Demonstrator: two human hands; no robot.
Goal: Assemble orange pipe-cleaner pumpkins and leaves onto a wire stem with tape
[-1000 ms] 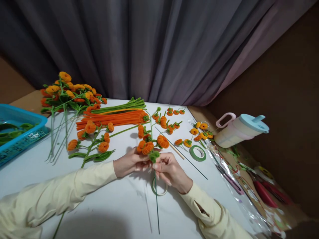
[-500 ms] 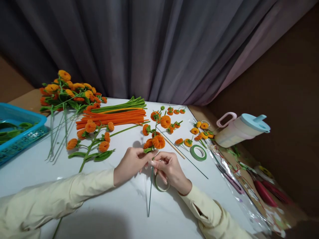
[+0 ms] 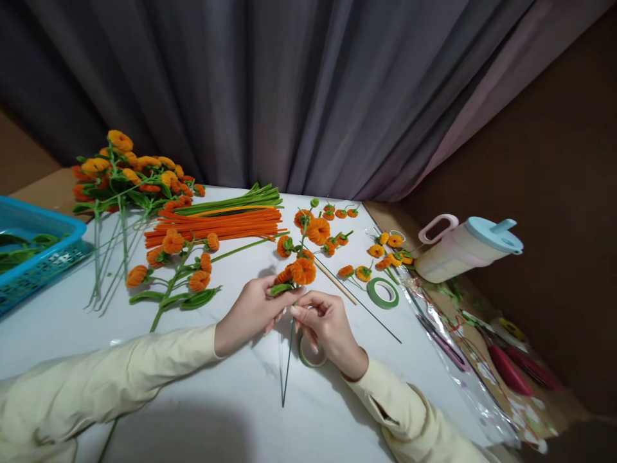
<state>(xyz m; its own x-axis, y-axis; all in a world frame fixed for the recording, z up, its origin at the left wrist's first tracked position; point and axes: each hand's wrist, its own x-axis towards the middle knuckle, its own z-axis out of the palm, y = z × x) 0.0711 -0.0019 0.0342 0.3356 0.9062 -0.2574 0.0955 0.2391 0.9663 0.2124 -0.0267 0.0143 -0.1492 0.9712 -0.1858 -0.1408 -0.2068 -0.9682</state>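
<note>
Between my hands stands a flower stem (image 3: 288, 370) of dark green wire, with several fuzzy orange blooms (image 3: 303, 271) and a green leaf near the grip. My left hand (image 3: 255, 308) is closed around the stem just under the lowest blooms. The thumb and forefinger of my right hand (image 3: 325, 328) pinch the same stem right below, the other fingers curled. Under the right hand lies a roll of tape (image 3: 308, 357), partly hidden; whether its tape runs up to the stem I cannot tell. A finished-looking orange flower branch (image 3: 171, 286) rests to the left.
Orange pipe cleaners (image 3: 216, 225) and green ones (image 3: 241, 199) lie behind, beside a heap of flowers (image 3: 130, 170). A blue basket (image 3: 62, 247) stands left. To the right are green tape (image 3: 383, 293), a wooden stick (image 3: 337, 283), small blooms (image 3: 376, 251), a tumbler (image 3: 463, 251) and pliers (image 3: 511, 370).
The lower end of the wire stem has swung slightly up and left, and the blooms sit a little lower. Both hands keep their hold, the left shifted slightly left.
</note>
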